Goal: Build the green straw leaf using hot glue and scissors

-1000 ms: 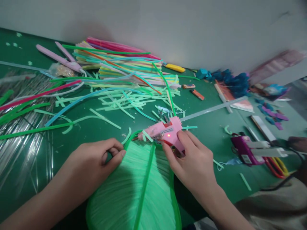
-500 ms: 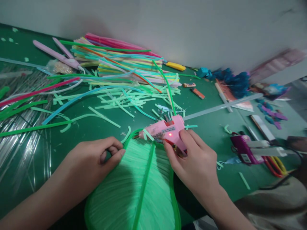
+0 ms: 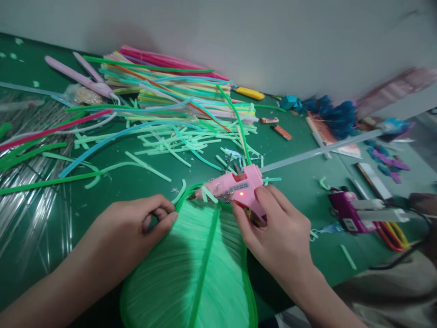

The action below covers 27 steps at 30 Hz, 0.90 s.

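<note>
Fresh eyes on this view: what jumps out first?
The pink glue gun in the right hand, its red light lit, nozzle at the upper-left edge of a green leaf. The left hand is at that leaf's left edge. Behind, colourful strips lie heaped near the wall.

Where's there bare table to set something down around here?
Bare table shows below the clear glue stick, between the right hand and purple box; a smaller patch, between the left hand and pale strips beyond. Crowded: the back, with heaped colored sticks, and far left, with clear strands.
</note>
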Available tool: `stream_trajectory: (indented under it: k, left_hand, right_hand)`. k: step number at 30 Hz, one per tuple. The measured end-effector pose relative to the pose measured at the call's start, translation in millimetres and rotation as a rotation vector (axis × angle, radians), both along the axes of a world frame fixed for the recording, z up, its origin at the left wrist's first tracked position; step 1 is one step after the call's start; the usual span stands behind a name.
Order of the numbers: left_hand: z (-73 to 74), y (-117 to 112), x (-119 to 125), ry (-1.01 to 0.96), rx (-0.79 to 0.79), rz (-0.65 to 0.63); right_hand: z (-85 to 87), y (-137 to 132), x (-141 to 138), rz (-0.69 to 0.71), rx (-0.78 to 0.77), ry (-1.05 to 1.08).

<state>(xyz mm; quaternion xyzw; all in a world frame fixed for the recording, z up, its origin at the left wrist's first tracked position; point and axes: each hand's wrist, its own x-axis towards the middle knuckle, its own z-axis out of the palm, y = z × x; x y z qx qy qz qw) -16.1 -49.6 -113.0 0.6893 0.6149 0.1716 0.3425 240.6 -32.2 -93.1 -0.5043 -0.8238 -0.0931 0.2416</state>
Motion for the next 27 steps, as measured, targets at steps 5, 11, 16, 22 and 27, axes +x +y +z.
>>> stream_trajectory:
  k: [5, 11, 16, 22, 27]
  left_hand:
    - [1.5, -0.2, 0.4, -0.008, -0.015, -0.001]
    - [0.2, 0.4, 0.8, 0.006, -0.003, -0.01]
    - [0.4, 0.3, 0.8, 0.002, 0.005, -0.005]
    - [0.8, 2.1, 1.9, -0.001, 0.005, -0.003]
    - [-0.8, -0.8, 0.6, 0.004, 0.014, -0.003]
  right_hand:
    - [1.0, 0.1, -2.1, 0.001, -0.014, -0.006]
    - [-0.1, 2.8, 0.8, -0.03, 0.005, -0.023]
    - [1.3, 2.3, 0.5, -0.03, 0.013, -0.011]
    - [-0.1, 1.4, -1.4, -0.015, 0.0, -0.016]
    - [0.2, 2.5, 3.5, -0.053, 0.009, -0.032]
